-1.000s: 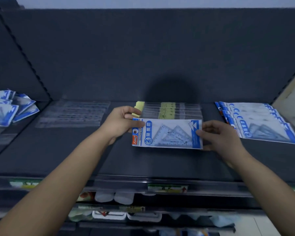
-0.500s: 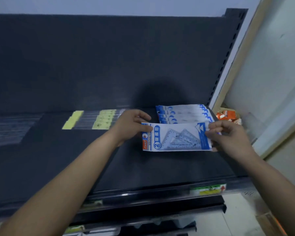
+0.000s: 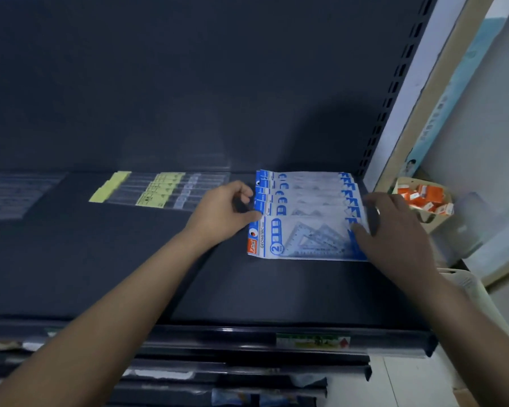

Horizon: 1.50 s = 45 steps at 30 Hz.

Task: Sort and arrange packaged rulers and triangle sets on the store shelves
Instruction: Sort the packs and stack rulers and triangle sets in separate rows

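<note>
Left hand (image 3: 221, 215), right hand (image 3: 394, 236) on packet (image 3: 306, 240) ends

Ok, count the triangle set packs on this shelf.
5: the nearest pack lies in front, touched by the left hand and right hand; four more packs overlap behind it toward the back of the shelf. Others may be hidden underneath.

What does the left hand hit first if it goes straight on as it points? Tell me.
Pointing right, the left hand would first meet the front triangle set pack at its left edge; the thumb seems to touch it, depth unclear.
</note>
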Each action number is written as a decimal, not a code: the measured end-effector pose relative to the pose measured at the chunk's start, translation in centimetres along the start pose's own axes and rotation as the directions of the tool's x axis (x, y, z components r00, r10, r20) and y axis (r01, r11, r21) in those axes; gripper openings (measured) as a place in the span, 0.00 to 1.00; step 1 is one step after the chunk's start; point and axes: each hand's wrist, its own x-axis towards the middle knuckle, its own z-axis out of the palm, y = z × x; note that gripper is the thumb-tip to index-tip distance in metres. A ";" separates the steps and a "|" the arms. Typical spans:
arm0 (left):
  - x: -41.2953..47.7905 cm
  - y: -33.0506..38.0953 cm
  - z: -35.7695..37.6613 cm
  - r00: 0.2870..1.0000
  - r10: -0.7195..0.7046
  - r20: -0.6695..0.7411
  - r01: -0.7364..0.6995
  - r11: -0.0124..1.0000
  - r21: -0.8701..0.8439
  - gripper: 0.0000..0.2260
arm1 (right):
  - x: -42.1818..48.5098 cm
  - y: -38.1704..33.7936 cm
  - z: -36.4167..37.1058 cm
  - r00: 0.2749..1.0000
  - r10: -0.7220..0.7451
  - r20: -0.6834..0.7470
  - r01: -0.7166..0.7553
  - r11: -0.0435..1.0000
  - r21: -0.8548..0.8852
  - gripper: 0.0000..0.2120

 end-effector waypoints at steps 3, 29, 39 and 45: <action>-0.8 -0.5 -1.9 0.995 0.057 -0.077 -0.039 0.974 0.224 0.16 | 0.0 -3.0 0.2 0.991 -0.134 -0.013 0.134 0.991 0.007 0.21; -21.9 -30.9 -40.5 0.916 -0.227 -0.332 0.397 0.646 0.653 0.39 | -7.8 -51.3 17.5 0.839 -0.497 0.221 0.452 0.863 0.225 0.28; -20.0 -41.8 -49.2 0.899 -0.257 -0.353 0.430 0.666 0.609 0.41 | -4.9 -63.7 25.3 0.766 -0.579 0.279 0.542 0.815 0.206 0.25; -15.2 -47.0 -54.1 0.927 -0.249 -0.281 0.374 0.675 0.636 0.33 | -3.0 -68.8 29.1 0.762 -0.554 0.334 0.517 0.832 0.201 0.27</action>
